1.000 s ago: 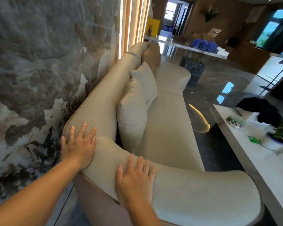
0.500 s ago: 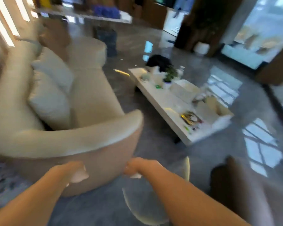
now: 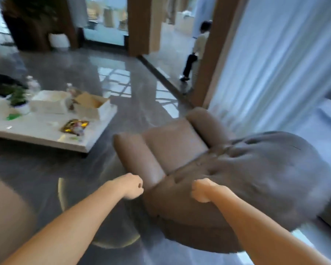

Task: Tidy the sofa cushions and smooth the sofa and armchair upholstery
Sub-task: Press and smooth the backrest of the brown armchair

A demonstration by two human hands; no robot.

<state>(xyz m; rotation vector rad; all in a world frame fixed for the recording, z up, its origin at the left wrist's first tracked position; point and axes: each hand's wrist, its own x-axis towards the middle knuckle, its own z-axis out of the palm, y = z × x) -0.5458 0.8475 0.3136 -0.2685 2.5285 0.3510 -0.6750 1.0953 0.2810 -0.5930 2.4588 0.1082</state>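
A brown armchair (image 3: 180,146) with a rounded, tufted back (image 3: 271,169) stands in front of me, blurred by motion. My left hand (image 3: 133,186) is curled into a loose fist just left of the chair's near armrest, holding nothing. My right hand (image 3: 202,190) is also curled shut, hovering in front of the chair's back, apart from the fabric as far as I can tell. The edge of the beige sofa (image 3: 0,207) shows at the lower left.
A low white coffee table (image 3: 52,131) at left carries boxes, bottles, a small plant and wrappers. Glossy grey floor (image 3: 138,92) lies between table and armchair. Sheer curtains (image 3: 275,64) hang at right. A person (image 3: 195,48) walks in the far doorway.
My view swung right from the beige sofa to the brown armchair. Both hands came off the sofa arm and closed into fists in front of me.
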